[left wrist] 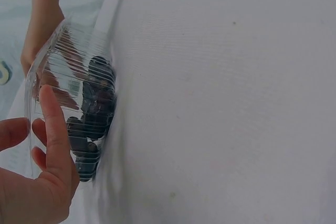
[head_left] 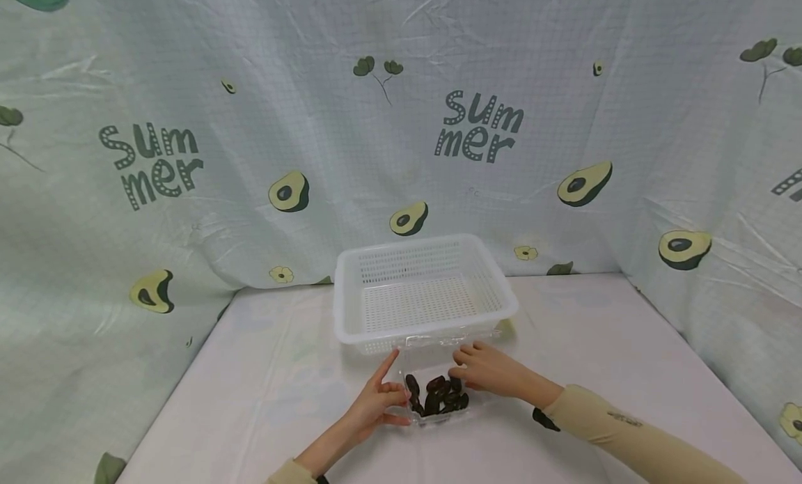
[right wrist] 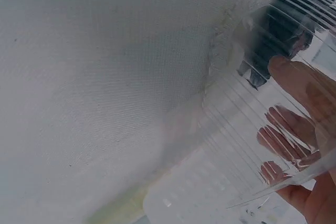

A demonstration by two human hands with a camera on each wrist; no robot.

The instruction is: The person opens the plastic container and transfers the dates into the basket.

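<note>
A clear plastic clamshell container (head_left: 436,420) with its lid up stands in front of a white basket. Dark brown dates (head_left: 432,402) lie in it, several of them. My left hand (head_left: 370,404) holds its left side; one finger points up along it, and the thumb lies on the ribbed outer wall in the left wrist view. Over the container's right side, my right hand (head_left: 489,368) has its fingers bent and spaced apart. In the right wrist view these fingers show through the clear plastic, the thumb tip beside the dates (right wrist: 278,32). No date shows between them.
The white perforated basket (head_left: 426,327) stands right behind the container, close to the raised lid. A pale cloth (head_left: 282,400) covers the table. Printed sheets (head_left: 351,136) with avocados and lettering hang at the back and both sides.
</note>
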